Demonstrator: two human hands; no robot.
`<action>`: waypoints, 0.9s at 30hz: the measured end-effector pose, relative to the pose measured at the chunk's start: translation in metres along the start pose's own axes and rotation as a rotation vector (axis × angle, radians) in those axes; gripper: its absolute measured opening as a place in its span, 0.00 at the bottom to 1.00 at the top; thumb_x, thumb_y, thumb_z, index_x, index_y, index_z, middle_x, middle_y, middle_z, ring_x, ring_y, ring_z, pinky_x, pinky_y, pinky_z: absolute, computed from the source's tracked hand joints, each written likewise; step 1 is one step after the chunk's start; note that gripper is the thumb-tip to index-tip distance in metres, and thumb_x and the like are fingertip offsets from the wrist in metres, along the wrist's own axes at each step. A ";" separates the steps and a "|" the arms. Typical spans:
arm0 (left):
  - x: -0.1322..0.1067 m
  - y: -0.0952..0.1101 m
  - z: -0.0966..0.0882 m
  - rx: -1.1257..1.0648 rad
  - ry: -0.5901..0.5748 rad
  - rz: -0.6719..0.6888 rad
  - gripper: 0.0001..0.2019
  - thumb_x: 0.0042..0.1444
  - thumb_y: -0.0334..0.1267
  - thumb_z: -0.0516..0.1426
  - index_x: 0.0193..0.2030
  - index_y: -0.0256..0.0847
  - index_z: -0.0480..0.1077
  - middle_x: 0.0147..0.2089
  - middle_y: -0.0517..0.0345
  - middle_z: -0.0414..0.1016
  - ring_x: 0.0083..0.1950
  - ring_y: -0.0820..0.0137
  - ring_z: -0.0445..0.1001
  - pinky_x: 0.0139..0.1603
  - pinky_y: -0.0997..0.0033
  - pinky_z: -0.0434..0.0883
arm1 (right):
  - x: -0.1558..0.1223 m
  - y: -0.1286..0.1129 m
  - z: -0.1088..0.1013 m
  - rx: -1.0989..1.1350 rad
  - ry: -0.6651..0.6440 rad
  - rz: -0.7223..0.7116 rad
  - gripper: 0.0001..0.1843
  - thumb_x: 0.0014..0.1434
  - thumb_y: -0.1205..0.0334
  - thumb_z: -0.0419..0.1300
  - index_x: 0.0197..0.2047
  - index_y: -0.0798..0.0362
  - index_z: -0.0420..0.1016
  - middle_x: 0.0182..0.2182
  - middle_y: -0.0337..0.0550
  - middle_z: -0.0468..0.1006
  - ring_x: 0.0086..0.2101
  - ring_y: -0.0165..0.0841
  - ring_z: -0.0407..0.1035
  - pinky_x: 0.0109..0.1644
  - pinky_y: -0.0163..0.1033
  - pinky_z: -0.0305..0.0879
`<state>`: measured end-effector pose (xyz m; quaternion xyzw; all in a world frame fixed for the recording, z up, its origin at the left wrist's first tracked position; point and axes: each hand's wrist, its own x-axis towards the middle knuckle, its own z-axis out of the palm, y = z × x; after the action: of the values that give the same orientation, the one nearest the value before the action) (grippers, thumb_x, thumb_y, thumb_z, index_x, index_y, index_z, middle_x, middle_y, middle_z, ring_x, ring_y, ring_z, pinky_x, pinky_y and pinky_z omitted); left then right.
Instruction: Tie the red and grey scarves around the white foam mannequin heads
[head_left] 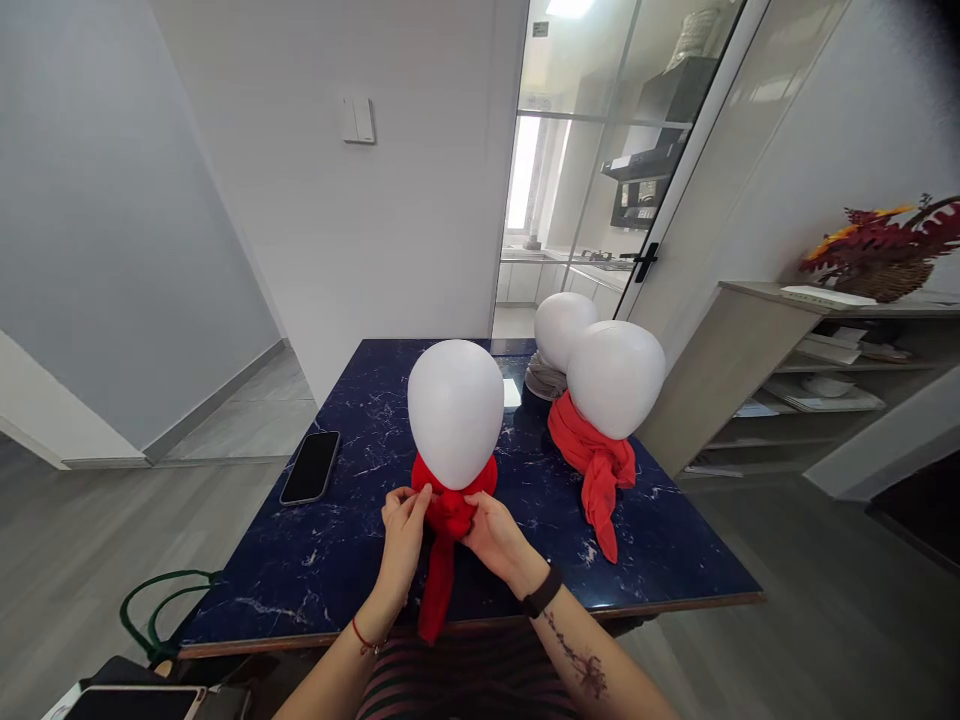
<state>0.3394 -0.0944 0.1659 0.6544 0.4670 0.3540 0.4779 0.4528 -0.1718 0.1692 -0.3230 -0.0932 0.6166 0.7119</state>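
Observation:
A white foam head (455, 410) stands near the front of a dark blue marble table (337, 540). A red scarf (448, 520) is wrapped round its neck, with the tail hanging over the table's front edge. My left hand (403, 530) pinches the scarf's knot from the left. From the right, my right hand (493, 535) grips the same knot. Both hands have their fingers closed on the cloth.
A second white head with a knotted red scarf (596, 465) stands to the right, a third head (561, 328) with a grey scarf behind it. A black phone (310, 467) lies at the table's left. Shelves (817, 380) stand right; a green-handled bag (161, 610) sits lower left.

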 end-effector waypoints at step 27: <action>-0.060 0.033 -0.002 0.121 -0.387 0.514 0.13 0.57 0.32 0.54 0.46 0.49 0.75 0.45 0.52 0.76 0.49 0.61 0.70 0.65 0.54 0.54 | -0.040 0.010 -0.011 -1.111 0.200 -0.663 0.20 0.50 0.72 0.56 0.47 0.50 0.70 0.36 0.41 0.73 0.36 0.34 0.67 0.42 0.39 0.63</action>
<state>0.3272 -0.1541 0.1968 0.8333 0.2072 0.3036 0.4130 0.4413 -0.2125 0.1657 -0.6528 -0.4258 0.1913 0.5966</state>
